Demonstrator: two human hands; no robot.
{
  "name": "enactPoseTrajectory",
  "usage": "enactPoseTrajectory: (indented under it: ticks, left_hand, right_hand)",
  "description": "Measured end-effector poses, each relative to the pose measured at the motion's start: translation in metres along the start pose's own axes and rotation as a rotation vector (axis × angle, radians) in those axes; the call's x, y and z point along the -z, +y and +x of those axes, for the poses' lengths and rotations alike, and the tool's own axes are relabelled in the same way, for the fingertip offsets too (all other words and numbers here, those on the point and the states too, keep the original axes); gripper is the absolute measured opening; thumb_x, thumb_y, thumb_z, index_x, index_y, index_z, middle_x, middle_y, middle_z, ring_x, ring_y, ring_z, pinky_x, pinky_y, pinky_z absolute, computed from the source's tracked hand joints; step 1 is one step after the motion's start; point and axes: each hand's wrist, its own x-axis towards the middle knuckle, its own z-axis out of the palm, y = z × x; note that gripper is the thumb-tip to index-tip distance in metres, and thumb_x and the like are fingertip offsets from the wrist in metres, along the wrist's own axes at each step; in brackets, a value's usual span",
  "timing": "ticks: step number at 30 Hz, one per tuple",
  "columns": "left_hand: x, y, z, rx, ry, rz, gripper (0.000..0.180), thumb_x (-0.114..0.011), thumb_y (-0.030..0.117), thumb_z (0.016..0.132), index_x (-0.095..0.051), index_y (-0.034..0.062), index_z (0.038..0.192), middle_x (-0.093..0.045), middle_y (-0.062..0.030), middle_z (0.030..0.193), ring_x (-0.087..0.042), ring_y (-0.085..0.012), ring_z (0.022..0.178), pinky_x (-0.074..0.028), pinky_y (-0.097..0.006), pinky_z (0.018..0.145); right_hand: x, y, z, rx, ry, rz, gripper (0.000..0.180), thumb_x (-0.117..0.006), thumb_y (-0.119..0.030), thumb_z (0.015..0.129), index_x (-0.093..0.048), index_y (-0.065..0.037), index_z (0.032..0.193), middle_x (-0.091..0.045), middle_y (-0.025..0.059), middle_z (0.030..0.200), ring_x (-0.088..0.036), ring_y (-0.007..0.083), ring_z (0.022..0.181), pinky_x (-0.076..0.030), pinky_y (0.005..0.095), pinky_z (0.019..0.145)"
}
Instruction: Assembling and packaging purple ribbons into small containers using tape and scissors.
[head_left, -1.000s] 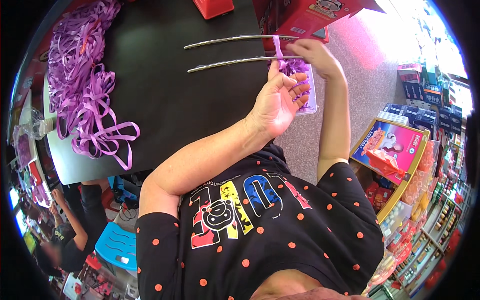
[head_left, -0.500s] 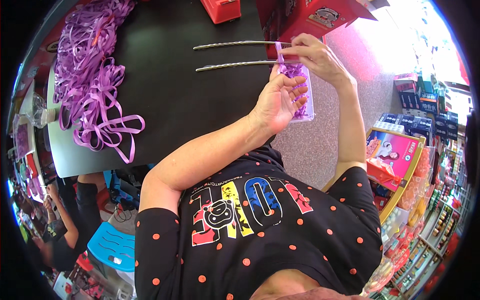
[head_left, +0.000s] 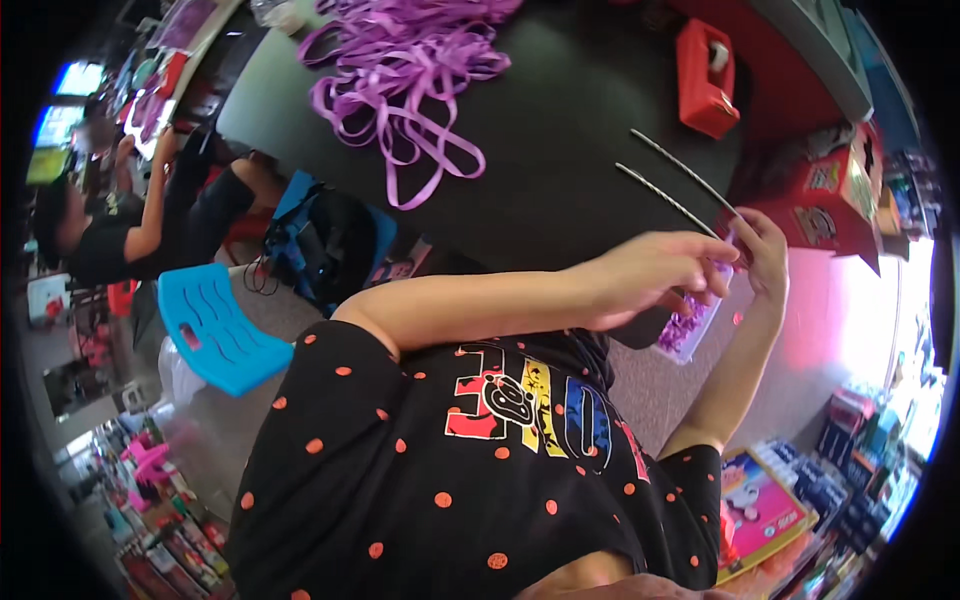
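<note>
Purple ribbon (head_left: 680,331) sits in a clear tub (head_left: 708,322). The left hand (head_left: 660,275) is half-open; the right hand (head_left: 764,256) curls at metal rods (head_left: 684,170), grip unclear.

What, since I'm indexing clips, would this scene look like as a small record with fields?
Left hand: loosely bent, close beside the right hand; any hold unclear
Right hand: at the near ends of the rods; grip unclear
Metal rods: two, thin and twisted, slanting over the black tabletop
Purple ribbon: loose, looped heap on the tabletop
Pale tub: below the hands, with purple pieces inside
Red dispenser: on the tabletop, beyond the rods
Blue stool: at left
Other person: far left, dark top
</note>
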Motion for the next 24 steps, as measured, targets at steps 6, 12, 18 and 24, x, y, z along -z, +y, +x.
enactPoseTrajectory:
  ticks: [6, 12, 18, 24]
  left_hand:
    - [0.058, 0.075, -0.113, -0.515, 0.691, 1.011, 0.023, -0.054, 0.0, 0.086, -0.064, 0.003, 0.105, -0.062, -0.0035, 0.091, -0.057, -0.0097, 0.085, -0.046, -0.022, 0.076]
    - [0.104, 0.113, -0.155, -0.713, 1.074, 1.409, 0.02, -0.061, 0.002, 0.086, -0.065, 0.0032, 0.105, -0.064, -0.0015, 0.09, -0.059, -0.0099, 0.078, -0.045, -0.022, 0.071]
    - [0.144, 0.147, -0.119, -0.649, 0.685, 2.532, 0.013, -0.066, 0.008, 0.075, -0.068, 0.0065, 0.088, -0.054, -0.0052, 0.115, -0.044, -0.0261, 0.114, -0.034, -0.037, 0.098]
    - [0.151, 0.183, -0.112, -0.688, 0.73, 1.948, 0.011, -0.063, 0.011, 0.084, -0.064, 0.0026, 0.09, -0.063, -0.0046, 0.095, -0.058, -0.0183, 0.092, -0.043, -0.03, 0.087]
  right_hand:
    - [0.057, 0.028, -0.016, -0.042, 0.076, -0.002, 0.023, -0.063, -0.012, 0.086, -0.061, 0.002, 0.103, -0.062, 0.0014, 0.081, -0.056, 0.0076, 0.07, -0.043, 0.019, 0.06]
    - [0.074, 0.103, -0.025, -0.139, 0.38, -0.639, 0.037, -0.056, -0.027, 0.091, -0.059, 0.002, 0.114, -0.065, 0.007, 0.096, -0.06, 0.0164, 0.089, -0.046, 0.0298, 0.08]
    - [0.017, 0.128, -0.076, -0.158, 0.47, 0.002, 0.047, -0.055, -0.034, 0.092, -0.051, -0.003, 0.128, -0.057, 0.0099, 0.122, -0.053, 0.0232, 0.115, -0.04, 0.0353, 0.091]
    - [0.002, 0.194, -0.14, -0.222, 0.612, 0.267, 0.046, -0.058, -0.034, 0.091, -0.051, -0.008, 0.128, -0.057, 0.0073, 0.124, -0.054, 0.0183, 0.11, -0.04, 0.0322, 0.089]
